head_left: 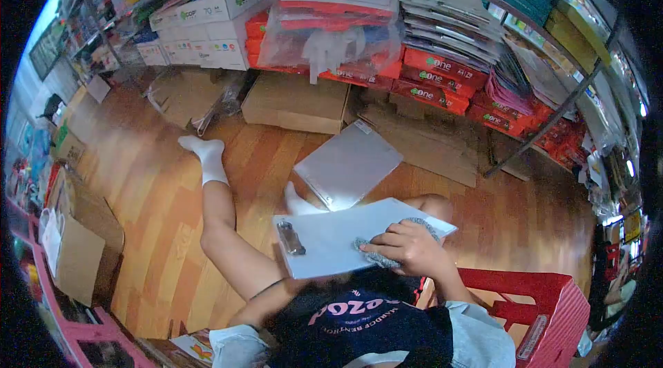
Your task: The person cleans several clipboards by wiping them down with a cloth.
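The person sits on the wooden floor (262, 181), and the clipboard (331, 237) lies across the lap, a little below the centre of the view, at 6 o'clock. Its metal clip (293, 239) is at the end toward 7 o'clock. The right hand (407, 247) is at 5 o'clock, on the other part of the board; its fingers are bent together and clamped on a grey cloth (381, 259), which touches the white surface. The left forearm (259, 309) goes to the lower edge of the clipboard, but the left hand is hidden there – I cannot tell if it is closed or what it holds.

Just beyond the clipboard, near 12 o'clock, a flat pale sheet (349, 161) lies on the floor, with a small label at its far corner. A brown carton (297, 102) stands behind it, toward 11 o'clock. Higher at 11 o'clock are white paper boxes (204, 30); at 1 o'clock, red paper boxes (442, 78) are stacked below folders (449, 19). A red crate (563, 313) is at 4 o'clock – beside the person.
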Demonstrator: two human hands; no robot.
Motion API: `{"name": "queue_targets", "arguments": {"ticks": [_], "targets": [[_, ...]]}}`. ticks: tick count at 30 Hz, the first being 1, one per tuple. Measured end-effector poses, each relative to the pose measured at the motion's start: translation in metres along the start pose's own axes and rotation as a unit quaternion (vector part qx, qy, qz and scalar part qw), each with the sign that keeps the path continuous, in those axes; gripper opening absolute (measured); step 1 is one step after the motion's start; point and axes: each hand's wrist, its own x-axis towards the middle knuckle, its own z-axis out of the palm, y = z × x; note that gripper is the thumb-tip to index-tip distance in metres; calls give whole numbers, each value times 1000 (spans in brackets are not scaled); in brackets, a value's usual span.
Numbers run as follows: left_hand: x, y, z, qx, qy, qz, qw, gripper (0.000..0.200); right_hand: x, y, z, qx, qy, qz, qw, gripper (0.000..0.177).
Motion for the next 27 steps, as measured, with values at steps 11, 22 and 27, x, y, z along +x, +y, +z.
{"name": "queue_targets", "arguments": {"ticks": [11,22,27], "targets": [[37,87,63,-160,65,242,955,66,-17,-6,8,-10,28,8,1000,54],[24,63,77,-131,171,264,940,72,-14,-8,13,-15,57,-8,998,47],[26,62,58,-218,30,243,945,70,-16,-7,16,-18,63,-13,998,45]]}}
